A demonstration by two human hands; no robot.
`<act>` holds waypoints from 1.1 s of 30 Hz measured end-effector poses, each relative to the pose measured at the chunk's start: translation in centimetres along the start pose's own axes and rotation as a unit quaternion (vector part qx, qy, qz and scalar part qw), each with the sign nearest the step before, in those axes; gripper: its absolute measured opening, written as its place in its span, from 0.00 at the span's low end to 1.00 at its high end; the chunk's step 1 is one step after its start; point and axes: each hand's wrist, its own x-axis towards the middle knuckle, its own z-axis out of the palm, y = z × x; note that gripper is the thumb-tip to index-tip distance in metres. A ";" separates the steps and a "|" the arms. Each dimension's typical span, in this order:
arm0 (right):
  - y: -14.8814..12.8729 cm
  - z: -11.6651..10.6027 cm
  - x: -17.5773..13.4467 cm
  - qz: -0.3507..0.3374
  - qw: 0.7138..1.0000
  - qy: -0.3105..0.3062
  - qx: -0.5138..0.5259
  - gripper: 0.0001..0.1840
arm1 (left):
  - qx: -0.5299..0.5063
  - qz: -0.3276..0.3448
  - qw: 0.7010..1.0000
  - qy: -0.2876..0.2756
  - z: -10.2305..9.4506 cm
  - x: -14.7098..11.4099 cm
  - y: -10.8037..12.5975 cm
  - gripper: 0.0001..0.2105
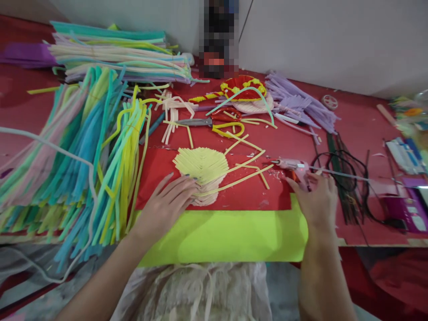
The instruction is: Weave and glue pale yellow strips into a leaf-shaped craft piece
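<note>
A pale yellow, leaf-shaped piece made of rows of pipe cleaners lies on the red mat, with a cream lower part. My left hand rests on its lower left side, fingers stretched out. From there a long yellow pipe cleaner runs rightward. My right hand is around the handle of a pink glue gun, whose nozzle points left; its grip is partly hidden. Cut yellow stems lie between the leaf and the nozzle. Scissors with red and yellow handles lie behind the leaf.
Bundles of coloured pipe cleaners fill the left side, with another pile behind. Purple stems and a red-and-yellow hand-mirror-shaped craft lie at the back. Black cord and a purple box are at right. A lime sheet lines the front.
</note>
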 end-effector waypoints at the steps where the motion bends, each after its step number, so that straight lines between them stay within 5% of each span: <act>1: -0.6 -0.4 0.0 -0.024 0.999 0.023 -0.012 0.34 | 0.005 0.000 1.000 -0.002 -0.2 0.0 -0.3 0.14; 5: -4.7 -1.6 -0.5 -0.151 0.986 0.030 0.058 0.17 | 0.033 0.028 0.999 -0.016 -0.8 0.2 -1.5 0.11; 10: -9.9 -0.7 -0.5 -0.268 0.940 -0.138 0.158 0.11 | 0.044 0.061 0.997 -0.022 -1.7 0.8 -1.7 0.13; 14: -11.3 0.4 0.1 -0.319 0.909 -0.201 0.176 0.12 | 0.048 0.085 0.995 0.003 -2.4 1.3 -1.5 0.14; 24: -11.1 0.7 0.2 -0.396 0.871 -0.194 0.215 0.18 | 0.065 0.130 0.989 0.023 -3.3 1.3 -3.1 0.14; 33: -11.4 1.4 0.8 -0.429 0.873 -0.163 0.166 0.21 | 0.056 0.037 0.998 -0.009 -1.4 0.3 -1.6 0.16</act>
